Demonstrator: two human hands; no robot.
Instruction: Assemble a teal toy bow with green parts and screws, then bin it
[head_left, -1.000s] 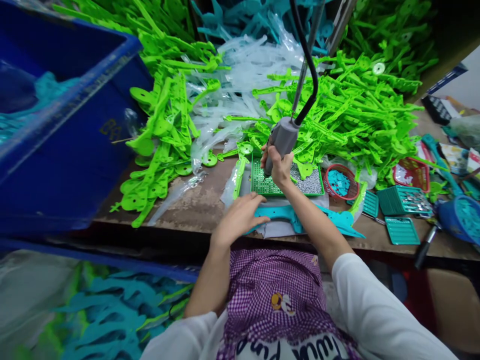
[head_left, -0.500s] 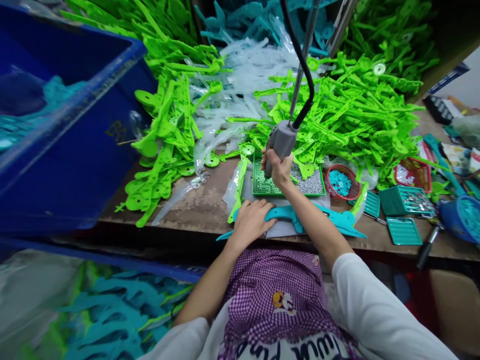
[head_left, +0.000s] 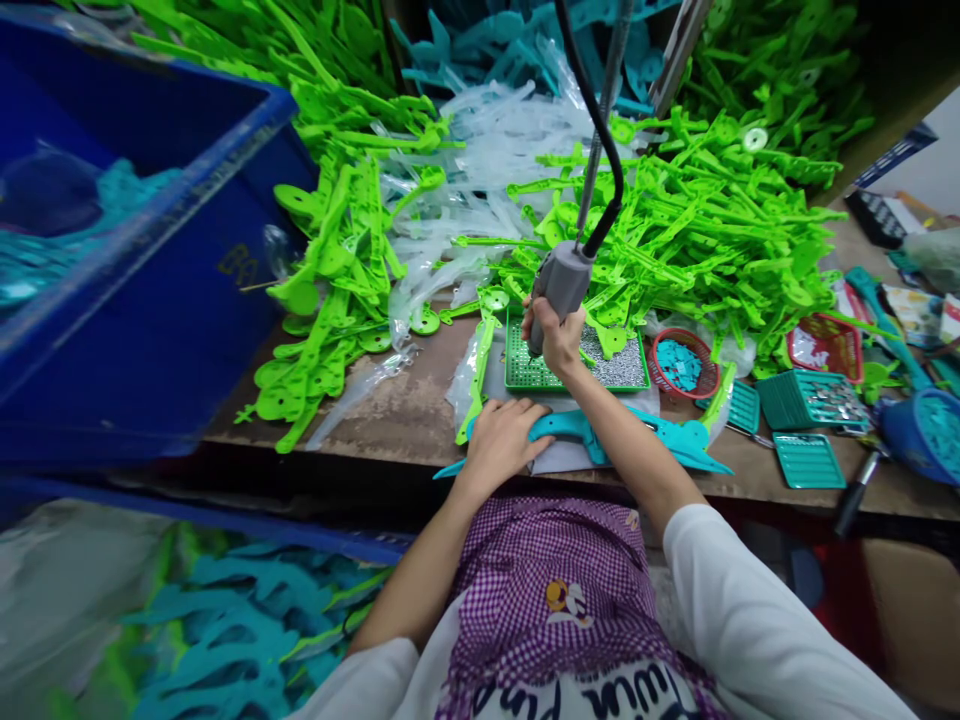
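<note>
My right hand (head_left: 559,333) is wrapped around a grey electric screwdriver (head_left: 564,285), which hangs from a spring and a black cable. Its lower end is over a green perforated tray (head_left: 529,372); whether the tip touches anything there I cannot tell. Small silvery screws (head_left: 624,368) cover the tray's right side. At the table's front edge lies a long turquoise plastic part (head_left: 574,427), partly hidden by my right forearm. My left hand (head_left: 504,440) grips its left portion, fingers on the far side and thumb on the near side. Lime-green arms (head_left: 474,385) extend from both its ends.
Lime-green parts (head_left: 697,220) and translucent pieces (head_left: 487,150) are heaped behind the tray. A blue bin (head_left: 225,190) stands left. To the right are a red basket (head_left: 686,345) of turquoise pieces, small teal trays (head_left: 806,462) and a black-handled tool (head_left: 855,495).
Both hands, the screwdriver and the turquoise part stay almost in place. The view has shifted very slightly.
</note>
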